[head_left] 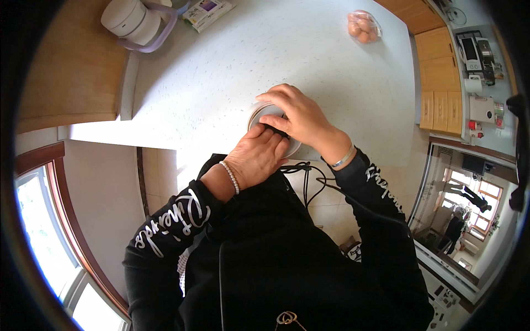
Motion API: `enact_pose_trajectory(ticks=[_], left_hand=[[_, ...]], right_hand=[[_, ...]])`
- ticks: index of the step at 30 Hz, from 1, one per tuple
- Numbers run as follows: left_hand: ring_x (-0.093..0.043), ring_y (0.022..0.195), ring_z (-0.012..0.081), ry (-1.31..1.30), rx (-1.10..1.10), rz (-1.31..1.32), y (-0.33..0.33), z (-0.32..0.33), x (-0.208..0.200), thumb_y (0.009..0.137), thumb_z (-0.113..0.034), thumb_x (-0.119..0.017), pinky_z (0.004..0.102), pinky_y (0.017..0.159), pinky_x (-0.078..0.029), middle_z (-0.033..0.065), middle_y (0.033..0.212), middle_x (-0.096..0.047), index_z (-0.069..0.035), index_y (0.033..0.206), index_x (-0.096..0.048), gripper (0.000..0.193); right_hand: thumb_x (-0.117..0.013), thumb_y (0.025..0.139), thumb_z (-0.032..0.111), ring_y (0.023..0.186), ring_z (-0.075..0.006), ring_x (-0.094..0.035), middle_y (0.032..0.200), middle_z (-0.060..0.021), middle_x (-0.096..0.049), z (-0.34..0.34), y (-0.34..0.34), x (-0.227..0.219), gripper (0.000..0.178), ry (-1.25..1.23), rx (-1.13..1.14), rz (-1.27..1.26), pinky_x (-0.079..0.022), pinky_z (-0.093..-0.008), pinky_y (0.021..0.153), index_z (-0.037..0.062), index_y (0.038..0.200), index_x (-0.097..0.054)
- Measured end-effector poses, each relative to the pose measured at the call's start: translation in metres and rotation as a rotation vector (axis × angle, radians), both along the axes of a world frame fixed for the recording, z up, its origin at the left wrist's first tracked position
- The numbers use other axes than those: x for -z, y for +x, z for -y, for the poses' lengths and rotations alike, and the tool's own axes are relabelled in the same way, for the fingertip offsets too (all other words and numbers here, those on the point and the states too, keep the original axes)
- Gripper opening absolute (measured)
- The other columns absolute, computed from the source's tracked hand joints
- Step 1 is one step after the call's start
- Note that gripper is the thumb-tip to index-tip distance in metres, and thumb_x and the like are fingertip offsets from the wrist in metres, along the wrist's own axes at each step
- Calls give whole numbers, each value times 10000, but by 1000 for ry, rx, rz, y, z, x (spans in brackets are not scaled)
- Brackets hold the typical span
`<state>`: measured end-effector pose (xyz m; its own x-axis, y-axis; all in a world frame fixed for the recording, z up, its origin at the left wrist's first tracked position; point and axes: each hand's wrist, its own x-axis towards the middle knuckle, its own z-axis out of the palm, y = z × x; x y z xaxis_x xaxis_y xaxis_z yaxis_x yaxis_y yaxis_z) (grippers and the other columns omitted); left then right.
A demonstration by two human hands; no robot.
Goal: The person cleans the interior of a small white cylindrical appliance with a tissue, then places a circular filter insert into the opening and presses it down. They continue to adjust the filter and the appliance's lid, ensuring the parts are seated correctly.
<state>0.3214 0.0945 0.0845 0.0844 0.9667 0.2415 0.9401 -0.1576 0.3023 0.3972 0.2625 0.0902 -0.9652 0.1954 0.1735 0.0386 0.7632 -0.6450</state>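
A round white container (259, 114) with a silvery rim stands near the front edge of a pale speckled counter (232, 60). My right hand (298, 116) lies over its top, fingers curled around the far rim. My left hand (258, 155) presses against its near side, fingertips tucked under my right hand. Something dark shows between the two hands, too hidden to name. Most of the container is covered by my hands. A bead bracelet is on my left wrist and a metal bangle on my right.
A white lidded appliance (130, 19) with a lilac handle sits at the counter's far left, a flat printed packet (207, 12) beside it. A clear bag of orange-brown round items (362, 26) lies at the far right. Wooden cabinets (439, 83) stand right.
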Motion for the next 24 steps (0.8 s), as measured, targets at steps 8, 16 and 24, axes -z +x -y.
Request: enact_pose_trajectory(ticks=[8, 16, 24], left_hand=[[-563, 836, 190, -8, -17, 44, 1, 2, 5, 886, -314, -638, 312, 824, -396, 33, 851, -562, -77, 985, -561, 268], [-564, 785, 158, 87, 2, 109, -3, 0, 9, 873, -312, -657, 289, 768, -401, 7, 833, -566, -105, 938, -566, 236], [-557, 795, 159, 65, -1, 103, -5, -3, 10, 877, -326, -646, 291, 762, -392, 1, 834, -558, -114, 941, -567, 235]], right_hand=[[-723, 866, 284, 960, -236, -568, 958, -22, -580, -25, -24, 10, 193, -188, -195, 192, -495, -352, 843, 128, 951, -646], [-619, 947, 170, 1172, -181, -514, 1212, -78, -557, -30, -34, 24, 195, -960, -268, 430, -424, -332, 1020, 61, 1094, -553], [-625, 957, 193, 1170, -195, -558, 1207, -107, -599, -27, -35, 25, 214, -1010, -275, 387, -458, -333, 1010, 40, 1080, -539]])
